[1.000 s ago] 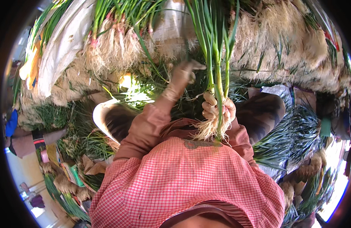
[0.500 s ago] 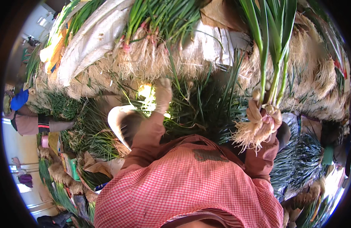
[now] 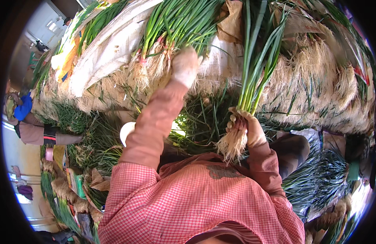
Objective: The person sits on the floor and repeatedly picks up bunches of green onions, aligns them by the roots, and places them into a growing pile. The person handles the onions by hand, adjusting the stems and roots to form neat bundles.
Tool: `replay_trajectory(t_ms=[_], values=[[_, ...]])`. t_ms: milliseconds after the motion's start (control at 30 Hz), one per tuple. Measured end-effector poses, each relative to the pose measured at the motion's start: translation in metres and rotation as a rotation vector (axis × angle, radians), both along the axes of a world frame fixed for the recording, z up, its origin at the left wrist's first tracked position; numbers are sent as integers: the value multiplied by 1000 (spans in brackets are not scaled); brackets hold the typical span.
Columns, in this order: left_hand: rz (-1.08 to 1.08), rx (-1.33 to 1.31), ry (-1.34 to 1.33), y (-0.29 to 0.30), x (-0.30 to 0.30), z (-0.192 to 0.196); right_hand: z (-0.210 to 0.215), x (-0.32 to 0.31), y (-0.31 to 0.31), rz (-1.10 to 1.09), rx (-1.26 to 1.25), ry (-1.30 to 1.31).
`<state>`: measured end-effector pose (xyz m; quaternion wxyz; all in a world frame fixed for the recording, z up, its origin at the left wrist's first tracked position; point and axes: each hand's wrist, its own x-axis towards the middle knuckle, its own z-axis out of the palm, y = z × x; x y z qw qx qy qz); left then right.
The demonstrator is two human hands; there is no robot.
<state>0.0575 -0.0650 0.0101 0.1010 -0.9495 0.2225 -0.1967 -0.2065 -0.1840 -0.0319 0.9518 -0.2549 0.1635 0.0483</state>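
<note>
My right hand (image 3: 247,126), in a light glove, grips a bunch of green onions (image 3: 253,69) upright near its white roots, which hang below the fist. My left hand (image 3: 184,66), also gloved, reaches forward at arm's length onto the roots of another bundle of green onions (image 3: 171,28) in the big pile ahead. Whether its fingers close on stalks is hidden by the back of the hand. A red checked apron covers my front at the bottom.
A long heap of green onions with pale roots (image 3: 314,73) runs across the top, partly under white sacking (image 3: 110,49). Loose green leaves (image 3: 204,118) cover the ground. Another person (image 3: 29,118) sits at the left. More bundles (image 3: 318,179) lie at the right.
My left arm has stretched farther up onto the pile's roots. My right hand with its bunch has swung from the right back toward the middle.
</note>
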Motion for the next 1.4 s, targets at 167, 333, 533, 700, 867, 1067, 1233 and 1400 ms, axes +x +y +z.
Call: replay_trajectory(t_ms=[167,333,533,700,867,1067,1233,1400], values=[[-80,-112,222,-26,-1,65,10,-4,7,-30,-303,6],[19,-638,76,20,-4,124,25,-17,11,-30,-157,-69],[-45,-982,89,54,-69,131,22,-17,12,-12,-29,-157],[-79,-1207,1142,31,-172,32,6,-23,16,-58,-165,-87],[-139,-1422,1689,20,-187,-52,-3,-36,18,-23,-136,-61],[-219,-1522,1852,18,-187,-29,8,-45,27,-30,117,-190],[-365,-1505,2196,29,-176,-31,12,-50,29,42,262,-246],[-193,-1755,2160,32,-177,-46,2,-49,22,62,225,-281]])
